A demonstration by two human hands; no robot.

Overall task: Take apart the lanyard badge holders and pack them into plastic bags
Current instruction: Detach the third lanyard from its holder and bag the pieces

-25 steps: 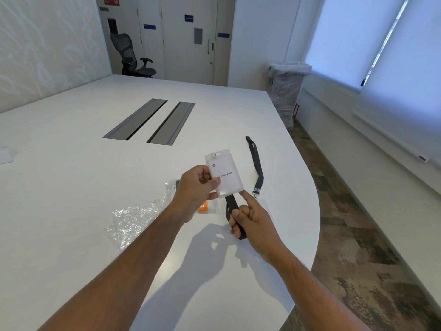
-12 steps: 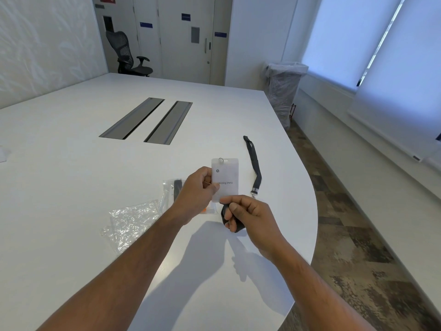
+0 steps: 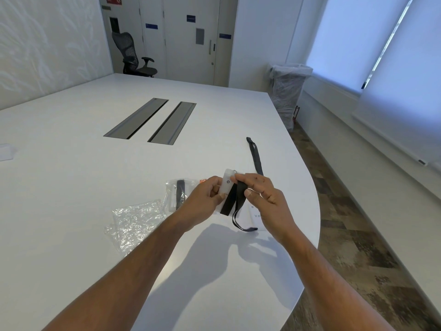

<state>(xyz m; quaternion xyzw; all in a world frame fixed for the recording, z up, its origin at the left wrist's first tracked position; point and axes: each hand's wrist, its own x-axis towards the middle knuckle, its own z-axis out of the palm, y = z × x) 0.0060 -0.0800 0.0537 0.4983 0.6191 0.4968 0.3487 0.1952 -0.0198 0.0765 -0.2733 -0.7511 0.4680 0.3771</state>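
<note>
Strap (image 3: 235, 199) now across, seemingly, smooth badge (image 3: 226, 185)

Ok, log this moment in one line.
left hand: holds badge holder | right hand: pinches black lanyard | second lanyard: on table

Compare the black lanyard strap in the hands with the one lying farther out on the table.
The held strap is folded against the badge holder, pinched by the right hand; the far strap is untouched. The held strap hangs looped, its end reaching the table; the far strap lies flat and nearly straight. Both are dark, narrow bands.
</note>
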